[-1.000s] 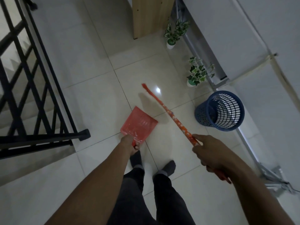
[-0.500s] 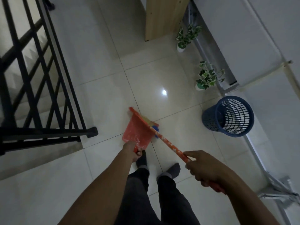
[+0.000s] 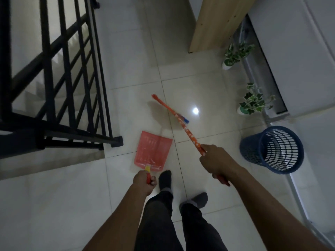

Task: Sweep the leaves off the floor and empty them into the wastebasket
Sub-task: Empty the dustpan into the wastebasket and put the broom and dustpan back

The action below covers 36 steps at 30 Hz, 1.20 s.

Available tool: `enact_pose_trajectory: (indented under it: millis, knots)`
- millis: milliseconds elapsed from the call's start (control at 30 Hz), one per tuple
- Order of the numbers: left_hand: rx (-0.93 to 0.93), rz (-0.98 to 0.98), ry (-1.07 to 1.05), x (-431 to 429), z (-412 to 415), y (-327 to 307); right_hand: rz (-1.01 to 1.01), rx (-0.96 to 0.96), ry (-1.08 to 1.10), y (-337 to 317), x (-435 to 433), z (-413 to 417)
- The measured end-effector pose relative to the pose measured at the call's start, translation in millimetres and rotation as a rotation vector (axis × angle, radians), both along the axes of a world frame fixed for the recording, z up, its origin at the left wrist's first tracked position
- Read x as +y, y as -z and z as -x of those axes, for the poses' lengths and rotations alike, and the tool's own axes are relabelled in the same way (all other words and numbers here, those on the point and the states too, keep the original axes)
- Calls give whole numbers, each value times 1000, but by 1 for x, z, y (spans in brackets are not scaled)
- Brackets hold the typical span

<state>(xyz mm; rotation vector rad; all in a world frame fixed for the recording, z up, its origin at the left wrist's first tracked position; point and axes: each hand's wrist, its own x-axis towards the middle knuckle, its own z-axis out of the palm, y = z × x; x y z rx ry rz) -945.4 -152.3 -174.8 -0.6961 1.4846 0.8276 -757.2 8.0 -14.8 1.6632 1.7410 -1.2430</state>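
Note:
My left hand (image 3: 144,180) grips the handle of a red dustpan (image 3: 153,151), whose pan points away from me over the tiled floor. My right hand (image 3: 215,161) is closed around an orange patterned broom (image 3: 183,124). The stick slants up and to the left, with a blue part midway and its far end near the floor ahead. A dark blue mesh wastebasket (image 3: 273,151) stands to the right of my right hand, its mouth tilted toward me. I can make out no leaves on the dim floor.
A black metal stair railing (image 3: 68,87) with stairs behind it fills the left. Two small potted plants (image 3: 253,100) (image 3: 233,55) stand along the right wall, beside a wooden cabinet (image 3: 217,22). My socked feet (image 3: 165,178) are just below the dustpan.
The broom has swung away from the dustpan, forward and to the right. The dustpan has tipped flatter and lower, with its handle now showing.

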Motion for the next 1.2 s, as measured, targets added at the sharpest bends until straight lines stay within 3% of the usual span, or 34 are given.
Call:
enact_pose_trajectory:
  millis: [200, 367, 600, 933, 1200]
  knots:
    - [1, 21, -66, -1, 26, 13, 92, -44, -180, 15, -25, 23]
    - [-36, 20, -119, -8, 34, 14, 236, 58, -110, -21, -44, 20]
    - [-39, -12, -73, -6, 32, 4, 443, 248, 375, -71, -42, 0]
    - [43, -117, 169, 46, 1, -48, 291, 305, 737, -84, -49, -68]
    - [114, -251, 337, 65, -61, -112, 177, 467, 942, -127, -114, -173]
